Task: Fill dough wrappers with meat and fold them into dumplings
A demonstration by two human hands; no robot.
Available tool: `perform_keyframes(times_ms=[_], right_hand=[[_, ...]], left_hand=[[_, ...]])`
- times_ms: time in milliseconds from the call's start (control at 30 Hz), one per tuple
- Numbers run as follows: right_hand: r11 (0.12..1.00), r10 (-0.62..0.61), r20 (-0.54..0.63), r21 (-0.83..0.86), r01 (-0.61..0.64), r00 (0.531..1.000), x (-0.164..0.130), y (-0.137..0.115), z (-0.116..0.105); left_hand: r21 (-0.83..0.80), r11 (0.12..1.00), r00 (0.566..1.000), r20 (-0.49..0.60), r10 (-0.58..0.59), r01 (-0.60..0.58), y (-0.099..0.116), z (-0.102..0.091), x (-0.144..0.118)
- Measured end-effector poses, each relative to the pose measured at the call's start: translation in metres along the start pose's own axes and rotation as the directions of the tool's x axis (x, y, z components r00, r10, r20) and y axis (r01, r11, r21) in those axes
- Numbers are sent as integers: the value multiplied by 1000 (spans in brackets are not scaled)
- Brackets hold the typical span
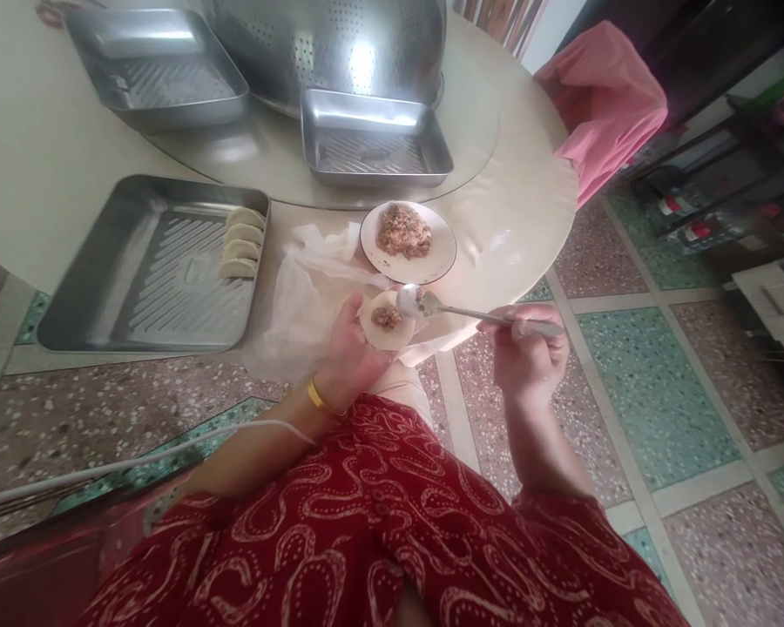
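My left hand (356, 348) holds a round dumpling wrapper (372, 333) from below, with a small heap of minced filling (387, 318) in its middle. My right hand (530, 353) is closed around the handle of a metal spoon (461, 311). The spoon's head is at the wrapper's right edge, with a little filling on it; whether it touches the wrapper I cannot tell. Just beyond both hands, a white plate (374, 252) bears a mound of filling (402, 231). Several folded dumplings (241, 244) lie in a row along the right side of a large metal tray (150, 261).
Crumpled plastic wrap (294, 296) lies between the large tray and the plate. Farther back, two smaller metal trays (379, 157) (176, 87) and a perforated steel colander (340, 43) stand on a glass turntable. A white cable (170, 448) crosses by my left forearm. Pink cloth (618, 96) hangs at the right.
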State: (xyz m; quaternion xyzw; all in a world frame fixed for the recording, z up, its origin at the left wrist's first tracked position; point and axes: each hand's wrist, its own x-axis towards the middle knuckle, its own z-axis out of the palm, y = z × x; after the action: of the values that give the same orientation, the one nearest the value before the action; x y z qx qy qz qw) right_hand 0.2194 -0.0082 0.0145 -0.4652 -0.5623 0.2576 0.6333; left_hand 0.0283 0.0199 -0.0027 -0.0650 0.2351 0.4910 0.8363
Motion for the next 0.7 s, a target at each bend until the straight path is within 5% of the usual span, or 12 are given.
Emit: perform_keyframes(times_ms=[100,233,567,700], right_hand=[[970,-226,158,-53,237,961,-3,-2,-8],[878,-408,365,-95,470,837,-11,-1,-16],[742,-523,553,-80,665,649,-6,-7,-1],[753,-497,606,-54,656,621,-4,-6,-3]], left_hand=[[29,999,999,20,36,-37,2,2,-2],[67,992,994,47,102,-105,3,8,-4],[17,1000,1000,8,-13,13,2,11,-10],[47,998,999,29,37,-38,4,10,-9]])
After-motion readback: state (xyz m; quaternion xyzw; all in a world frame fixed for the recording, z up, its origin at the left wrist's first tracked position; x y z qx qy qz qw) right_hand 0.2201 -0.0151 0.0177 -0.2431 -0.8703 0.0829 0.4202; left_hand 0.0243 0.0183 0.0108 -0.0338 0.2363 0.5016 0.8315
